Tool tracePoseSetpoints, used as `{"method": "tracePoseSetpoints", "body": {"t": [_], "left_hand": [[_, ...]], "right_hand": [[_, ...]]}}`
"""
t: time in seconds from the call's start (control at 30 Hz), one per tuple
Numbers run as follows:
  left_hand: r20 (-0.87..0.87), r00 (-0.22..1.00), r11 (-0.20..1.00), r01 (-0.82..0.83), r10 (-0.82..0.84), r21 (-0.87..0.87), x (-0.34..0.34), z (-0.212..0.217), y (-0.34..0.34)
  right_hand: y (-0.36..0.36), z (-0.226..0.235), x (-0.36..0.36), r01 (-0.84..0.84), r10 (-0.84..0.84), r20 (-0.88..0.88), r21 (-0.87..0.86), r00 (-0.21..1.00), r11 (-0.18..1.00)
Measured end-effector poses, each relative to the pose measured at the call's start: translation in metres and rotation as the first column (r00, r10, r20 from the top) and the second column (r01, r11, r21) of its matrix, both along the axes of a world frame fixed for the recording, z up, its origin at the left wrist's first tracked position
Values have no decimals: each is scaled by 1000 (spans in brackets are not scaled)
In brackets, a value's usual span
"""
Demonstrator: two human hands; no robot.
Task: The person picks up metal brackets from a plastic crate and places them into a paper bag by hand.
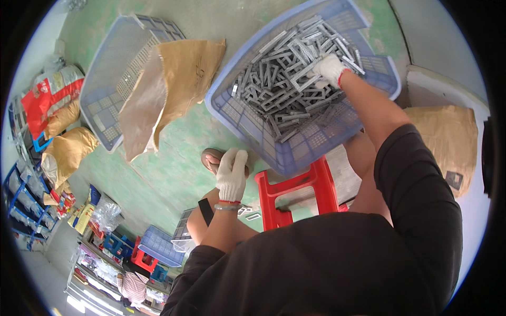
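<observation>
Paper sacks and bags lay around the floor.
A brown paper sack lay flattened, draped over a blue crate's edge. Another brown sack stood at the right, bearing a small dark label. At the left sat a red-and-white bag and tan bags.

Floor: green painted concrete, worn and blotched paler in places. Wall: pale grey, plain, met the floor at the upper right along a low white ledge. Blue metal shelving: stood at the far left, stacked with packets. Sacks: brown and red, piled on the floor beside the shelving. Blue crates: small, set near a further rack of goods at lower left, possibly a shop display; too distorted to tell. Light: even daylight, soft shadows.
</observation>
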State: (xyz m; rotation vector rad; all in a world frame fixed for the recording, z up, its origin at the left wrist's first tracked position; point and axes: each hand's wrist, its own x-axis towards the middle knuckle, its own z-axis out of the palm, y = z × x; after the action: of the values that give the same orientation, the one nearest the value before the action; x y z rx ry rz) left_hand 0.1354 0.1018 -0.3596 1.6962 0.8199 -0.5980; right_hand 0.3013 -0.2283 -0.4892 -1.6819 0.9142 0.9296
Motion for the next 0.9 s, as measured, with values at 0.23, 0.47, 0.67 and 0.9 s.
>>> {"method": "tracePoseSetpoints", "body": {"t": [0.23, 0.47, 0.67, 0.9], "left_hand": [[326, 945, 908, 142, -6, -394, -18, 123, -42], [670, 739, 818, 339, 74, -464, -52, 245, -70], [573, 762, 484, 396, 303, -781, -112, 313, -67], [511, 775, 318, 410, 373, -855, -145, 338, -64]], "right_hand": [[40, 165, -125, -378, 437, 843, -312, 313, 872], [126, 324, -203, 35, -855, 201, 968, 478, 247], [99, 417, -279, -413, -668, 462, 877, 584, 245], [91, 429, -308, -534, -740, 409, 841, 534, 80]]}}
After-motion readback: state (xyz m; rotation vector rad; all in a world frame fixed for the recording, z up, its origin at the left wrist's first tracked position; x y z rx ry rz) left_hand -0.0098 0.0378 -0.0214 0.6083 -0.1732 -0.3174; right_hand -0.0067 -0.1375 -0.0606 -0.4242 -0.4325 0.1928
